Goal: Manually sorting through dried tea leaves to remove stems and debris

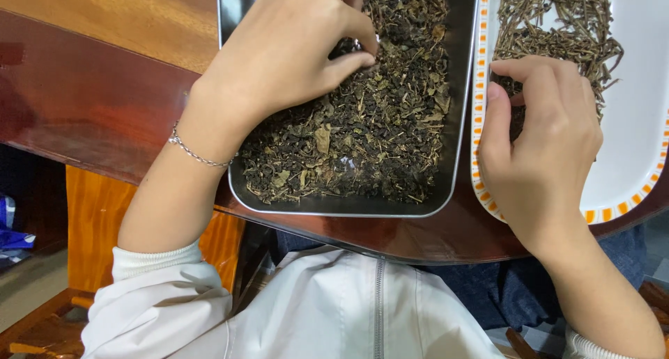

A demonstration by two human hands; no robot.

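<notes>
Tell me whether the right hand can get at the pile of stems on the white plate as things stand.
Probably yes. The right hand already rests over the near rim of the white plate, fingertips by the stems. Nothing lies between them; the left hand is busy in the metal tray of dried leaves.

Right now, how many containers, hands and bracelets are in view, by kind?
Metal trays of dried leaves: 1
White plates with orange-checked rim, holding stems: 1
Hands: 2, left hand, right hand
Chain bracelets: 1
Total: 5
</notes>
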